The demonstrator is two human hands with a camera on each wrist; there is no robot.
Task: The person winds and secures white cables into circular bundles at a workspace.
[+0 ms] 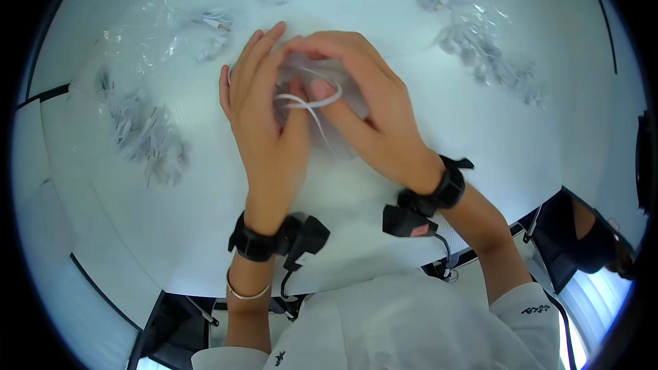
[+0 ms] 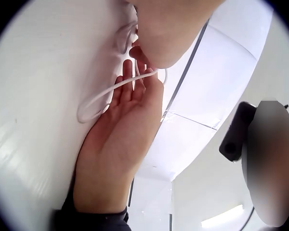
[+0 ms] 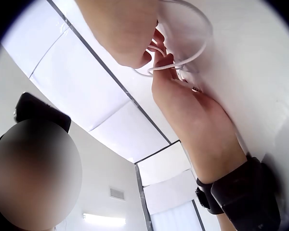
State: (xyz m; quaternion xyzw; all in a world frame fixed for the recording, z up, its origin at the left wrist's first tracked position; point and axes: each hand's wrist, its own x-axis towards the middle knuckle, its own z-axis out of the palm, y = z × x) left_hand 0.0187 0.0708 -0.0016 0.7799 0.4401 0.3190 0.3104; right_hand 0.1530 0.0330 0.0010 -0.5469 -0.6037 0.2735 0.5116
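Note:
A thin white cable [image 1: 308,105] loops and crosses over itself between the two hands, low over the table. My left hand [image 1: 267,113] holds part of it near the thumb, the other fingers stretched forward. On the opposite side my right hand [image 1: 373,106] pinches the cable by its thumb, with its fingers arched over toward the left hand. In the left wrist view a wide bend of the cable [image 2: 98,98] hangs out beside the fingers. The right wrist view shows another curve of the cable [image 3: 190,58]. Fingers hide where the ends run.
On the white table [image 1: 356,233], a heap of white bundled cables [image 1: 144,130] lies at the left, with clear plastic wrap [image 1: 144,44] behind it. A small cable bundle with a gold plug [image 1: 218,22] sits ahead of the left hand. More wrapped bundles [image 1: 486,55] lie back right.

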